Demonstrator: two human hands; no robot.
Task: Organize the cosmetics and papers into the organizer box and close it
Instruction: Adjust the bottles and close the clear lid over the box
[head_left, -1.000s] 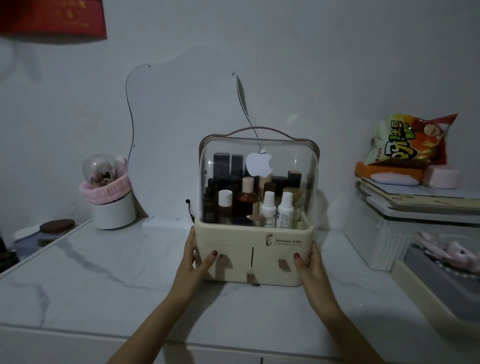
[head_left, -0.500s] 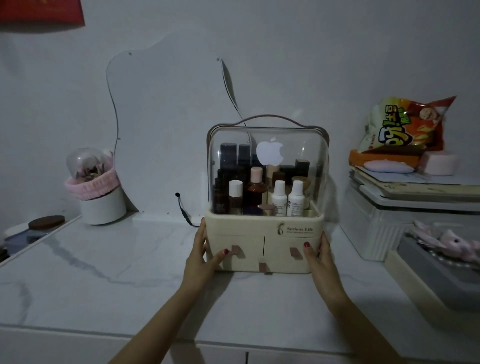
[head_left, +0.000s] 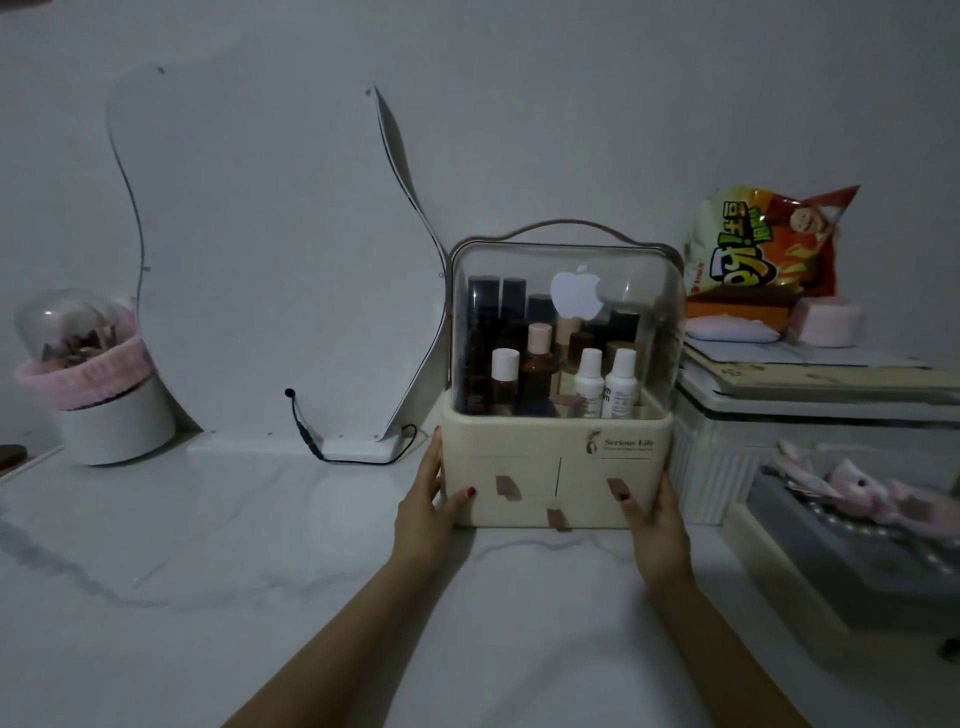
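Observation:
The cream organizer box (head_left: 556, 452) stands on the white marble table (head_left: 208, 571), right of centre. Its clear dome lid (head_left: 639, 291) with a brown handle is down over several cosmetic bottles (head_left: 589, 374), and both front drawers are pushed in. My left hand (head_left: 423, 512) lies against the box's left side, fingers straight and thumb on the front. On the right side, my right hand (head_left: 657, 535) presses the box the same way. No loose papers are in sight.
A white ribbed container (head_left: 727, 467) stands right beside the box, with books and a snack bag (head_left: 763, 249) on top. A grey tray (head_left: 857, 561) sits at the right. A wavy mirror (head_left: 260, 260) with a cable (head_left: 311, 441) leans on the wall; a brush holder (head_left: 98, 395) stands far left.
The box has slid to the right with both hands on its sides and now stands next to the white ribbed container. The lid stays down.

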